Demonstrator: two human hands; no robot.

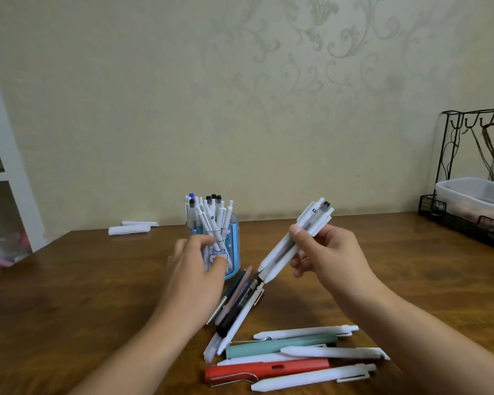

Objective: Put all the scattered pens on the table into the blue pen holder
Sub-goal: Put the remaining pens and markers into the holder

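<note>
The blue pen holder (232,246) stands at the middle of the wooden table (92,286), with several white pens upright in it. My right hand (330,256) is shut on a bundle of white pens (285,246), held tilted above the table just right of the holder. In front of the holder hovers my left hand (196,276), blurred, fingers apart and holding nothing. Several pens lie scattered near the front edge: dark and pink ones (237,300) below the holder, then a teal pen (280,344), a red pen (268,370) and white pens (314,379).
Two rolled white papers (129,229) lie at the back left of the table. A black wire rack (454,166) holding a clear plastic box (474,195) stands at the back right. A white shelf (3,155) is at the left.
</note>
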